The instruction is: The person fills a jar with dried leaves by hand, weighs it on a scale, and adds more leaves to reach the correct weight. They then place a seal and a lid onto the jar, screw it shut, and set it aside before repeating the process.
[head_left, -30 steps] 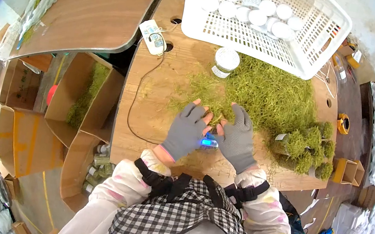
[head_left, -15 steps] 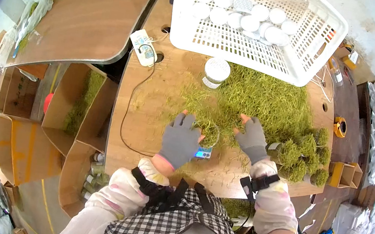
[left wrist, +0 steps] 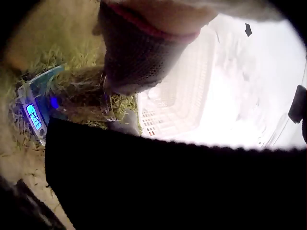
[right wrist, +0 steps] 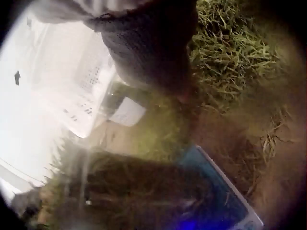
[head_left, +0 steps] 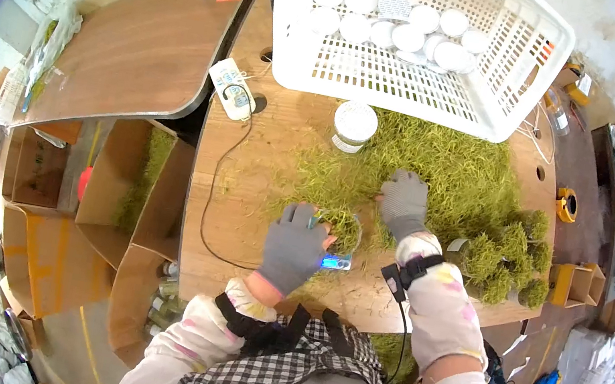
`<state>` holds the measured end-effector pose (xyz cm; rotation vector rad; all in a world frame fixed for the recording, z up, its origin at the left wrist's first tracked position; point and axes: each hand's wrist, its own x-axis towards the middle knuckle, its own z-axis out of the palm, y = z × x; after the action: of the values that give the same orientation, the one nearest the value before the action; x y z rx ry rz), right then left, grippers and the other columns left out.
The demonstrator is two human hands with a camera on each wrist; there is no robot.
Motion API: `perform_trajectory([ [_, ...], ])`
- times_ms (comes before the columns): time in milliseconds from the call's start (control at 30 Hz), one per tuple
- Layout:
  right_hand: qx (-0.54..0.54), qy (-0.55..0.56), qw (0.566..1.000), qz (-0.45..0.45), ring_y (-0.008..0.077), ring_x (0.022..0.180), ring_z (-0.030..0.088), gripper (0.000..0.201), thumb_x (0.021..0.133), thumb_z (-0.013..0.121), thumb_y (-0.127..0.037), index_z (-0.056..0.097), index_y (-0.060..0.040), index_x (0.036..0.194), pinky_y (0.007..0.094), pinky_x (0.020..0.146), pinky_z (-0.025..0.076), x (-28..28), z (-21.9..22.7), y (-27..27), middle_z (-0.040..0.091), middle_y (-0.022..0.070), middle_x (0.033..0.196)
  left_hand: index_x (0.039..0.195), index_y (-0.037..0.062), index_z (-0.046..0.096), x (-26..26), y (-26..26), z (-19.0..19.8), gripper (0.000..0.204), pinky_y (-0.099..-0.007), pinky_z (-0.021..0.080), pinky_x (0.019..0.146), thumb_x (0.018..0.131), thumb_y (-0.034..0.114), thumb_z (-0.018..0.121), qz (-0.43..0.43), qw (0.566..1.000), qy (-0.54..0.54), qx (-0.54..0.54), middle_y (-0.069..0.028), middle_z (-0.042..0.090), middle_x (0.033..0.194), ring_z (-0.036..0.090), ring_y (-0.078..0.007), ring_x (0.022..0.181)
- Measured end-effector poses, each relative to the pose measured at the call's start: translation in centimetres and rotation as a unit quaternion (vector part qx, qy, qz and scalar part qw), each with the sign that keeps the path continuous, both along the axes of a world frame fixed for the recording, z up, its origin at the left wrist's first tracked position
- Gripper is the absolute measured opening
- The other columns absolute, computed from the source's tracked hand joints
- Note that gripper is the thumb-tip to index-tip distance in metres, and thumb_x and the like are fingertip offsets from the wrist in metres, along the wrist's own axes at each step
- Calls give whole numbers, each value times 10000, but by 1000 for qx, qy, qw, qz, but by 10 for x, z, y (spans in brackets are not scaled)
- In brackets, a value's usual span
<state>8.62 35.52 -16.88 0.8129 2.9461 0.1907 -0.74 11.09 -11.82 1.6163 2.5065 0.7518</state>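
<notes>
My left hand (head_left: 294, 245), in a grey fingertip-less glove, holds the rim of a clear jar (head_left: 350, 236), thumb at the near side. Dried green herb fills the jar, which stands on a small scale (head_left: 338, 263) with a lit blue display. In the left wrist view, the gloved hand (left wrist: 144, 55) is right at the mouth of the jar (left wrist: 79, 100). My right hand (head_left: 405, 204) lies palm down at the left edge of the loose herb pile (head_left: 458, 164). Its fingers bend down toward the herb, and I cannot tell whether they grip any.
A white lidded tub (head_left: 354, 125) stands behind the scale. Beyond it is a white plastic basket (head_left: 388, 100) with several round white lids. Herb-filled jars (head_left: 495, 260) cluster at the right. A cable (head_left: 211, 192) runs along the left from a white power strip (head_left: 232, 88).
My right hand left the jar, moved right, then came up and slightly left onto the herb pile. My left hand stayed beside the jar, its fingers now more bent.
</notes>
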Motion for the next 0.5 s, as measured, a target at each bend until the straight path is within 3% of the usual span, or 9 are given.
perform_trajectory([
  [67,-123,103,984,-75,310,1073,623,211,801,803,-307,798,-113,886,441,910,499,13,27,-2,662,102,1111,996,92,734,1,-3,-3,219,-487,524,834,878,276,720,8,999,-31,-11,-138,602,1185,587,-406,1135],
  [133,-151,153,972,-96,319,1025,627,207,783,834,-278,796,-112,902,424,875,508,27,39,-2,656,121,1094,1026,85,723,2,-5,-5,231,-473,536,779,898,277,712,7,998,-60,25,-156,606,1165,634,-393,992],
  [200,-266,319,904,-103,323,981,627,237,756,869,-261,788,-90,899,407,826,515,39,51,-8,652,131,1070,1080,83,697,5,-6,-3,262,-465,541,754,903,275,713,17,997,-77,18,-158,607,1156,645,-389,946],
  [233,-258,363,892,-83,319,936,624,250,738,887,-246,781,-81,893,392,783,513,39,65,-21,641,132,1024,1134,81,671,6,-6,-1,300,-457,546,730,908,273,714,27,996,-90,9,-161,608,1146,655,-385,900],
  [333,-267,344,900,8,320,931,622,262,743,870,-266,779,-76,898,406,798,511,36,105,-69,633,136,1003,1259,89,580,7,-6,7,441,-455,548,688,891,276,735,62,990,-126,-20,-148,609,1142,659,-389,875],
  [367,-267,346,900,9,320,931,622,262,743,870,-266,779,-76,898,406,798,511,32,102,-82,633,136,1003,1259,89,580,6,-8,6,441,-455,548,688,891,276,735,63,990,-124,-19,-148,609,1142,659,-389,875],
  [433,-210,219,951,60,324,939,613,280,746,851,-294,777,-80,910,428,810,507,29,92,-101,621,143,981,1346,82,488,4,-12,0,583,-441,557,745,886,313,761,58,983,-176,-2,-166,586,1171,663,-377,919],
  [500,-199,237,949,64,330,951,608,293,749,840,-302,776,-83,933,444,818,506,31,90,-104,619,146,992,1354,74,479,-7,-20,-3,608,-430,556,784,887,334,768,17,975,-219,34,-178,569,1185,660,-361,953],
])
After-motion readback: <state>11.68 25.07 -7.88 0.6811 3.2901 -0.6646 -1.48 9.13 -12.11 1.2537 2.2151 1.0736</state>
